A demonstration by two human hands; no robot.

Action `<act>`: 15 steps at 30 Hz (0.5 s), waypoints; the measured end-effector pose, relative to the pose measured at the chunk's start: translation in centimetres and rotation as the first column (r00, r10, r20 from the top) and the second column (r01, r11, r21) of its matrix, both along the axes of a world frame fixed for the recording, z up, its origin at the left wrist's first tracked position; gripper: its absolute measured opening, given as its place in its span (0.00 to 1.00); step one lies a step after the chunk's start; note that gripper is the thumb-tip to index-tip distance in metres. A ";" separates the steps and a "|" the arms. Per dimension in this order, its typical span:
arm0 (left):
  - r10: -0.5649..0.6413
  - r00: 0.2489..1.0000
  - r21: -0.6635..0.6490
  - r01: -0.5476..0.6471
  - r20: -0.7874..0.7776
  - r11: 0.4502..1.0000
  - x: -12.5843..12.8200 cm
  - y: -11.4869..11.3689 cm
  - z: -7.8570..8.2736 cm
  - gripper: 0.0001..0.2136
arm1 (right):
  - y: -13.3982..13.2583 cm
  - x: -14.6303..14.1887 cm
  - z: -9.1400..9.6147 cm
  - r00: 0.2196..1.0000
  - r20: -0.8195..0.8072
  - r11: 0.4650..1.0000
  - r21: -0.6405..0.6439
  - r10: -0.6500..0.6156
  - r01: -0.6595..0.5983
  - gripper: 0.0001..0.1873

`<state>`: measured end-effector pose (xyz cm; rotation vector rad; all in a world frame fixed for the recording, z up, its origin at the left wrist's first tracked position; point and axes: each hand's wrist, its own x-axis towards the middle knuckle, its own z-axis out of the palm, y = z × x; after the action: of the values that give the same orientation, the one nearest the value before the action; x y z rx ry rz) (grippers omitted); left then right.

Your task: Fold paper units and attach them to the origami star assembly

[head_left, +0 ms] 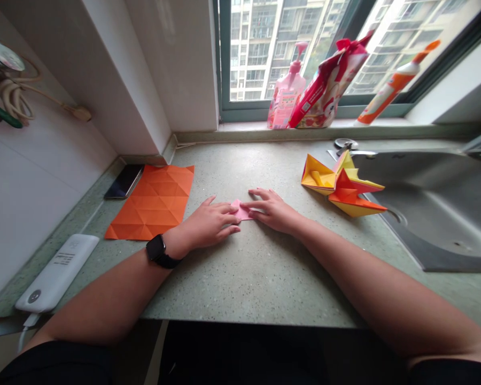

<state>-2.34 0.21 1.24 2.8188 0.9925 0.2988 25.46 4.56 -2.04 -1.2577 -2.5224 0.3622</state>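
Your left fingers (224, 220) and right fingers (257, 204), spread apart, touch the pink paper (244, 215) between them, partly hiding it; the table (244, 283) ends well nearer you, the sink (444, 203) lies well right.

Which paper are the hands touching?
The small pink paper: the left hand and right hand both touch it. The orange sheet lies left of it, the folded shapes right.

Daylight from the window (252, 48) casts pale glare on the counter (240, 163), with stretching toward the edges.
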 end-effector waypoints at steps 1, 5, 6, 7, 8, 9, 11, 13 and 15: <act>0.011 1.000 -0.003 -0.011 -0.004 1.000 -0.1 0.0 0.2 0.12 | 0.0 0.1 0.0 1.000 0.000 1.000 0.003 0.006 -0.006 0.18; 0.060 0.997 -0.026 -0.061 -0.053 0.998 -0.6 -0.2 1.1 0.11 | 0.1 0.2 -0.3 1.000 0.001 1.000 0.010 0.024 -0.024 0.20; 0.069 0.996 -0.031 -0.071 -0.064 0.997 -0.7 -0.3 1.4 0.11 | 0.1 0.3 -0.3 1.000 -0.001 1.000 0.013 0.027 -0.027 0.20; 0.077 0.994 -0.037 -0.079 -0.073 0.996 -0.9 -0.3 1.7 0.11 | 0.1 0.3 -0.4 1.000 -0.003 0.999 0.015 0.029 -0.029 0.20; 0.083 0.993 -0.044 -0.086 -0.082 0.995 -1.0 -0.3 1.9 0.11 | 0.1 0.3 -0.4 1.000 -0.006 0.999 0.018 0.030 -0.030 0.20; 0.088 0.992 -0.053 -0.092 -0.088 0.994 -1.1 -0.3 2.1 0.11 | 0.1 0.3 -0.5 1.000 -0.009 0.999 0.020 0.030 -0.030 0.20; 0.102 0.990 -0.069 -0.110 -0.101 0.992 -1.4 -0.2 2.4 0.11 | 0.2 0.4 -0.6 0.999 -0.015 0.999 0.027 0.032 -0.032 0.20; 0.129 0.986 -0.074 -0.137 -0.108 0.988 -1.7 -0.2 2.6 0.11 | 0.3 0.5 -0.8 0.999 -0.020 0.999 0.035 0.039 -0.038 0.20; 0.160 0.981 -0.070 -0.169 -0.109 0.983 -2.0 -0.2 2.8 0.11 | 0.4 0.6 -0.9 0.999 -0.025 0.998 0.040 0.045 -0.044 0.20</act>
<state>-4.36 -0.02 4.01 2.7102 1.2343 0.1287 26.04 4.92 -2.96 -1.1762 -2.5269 0.3354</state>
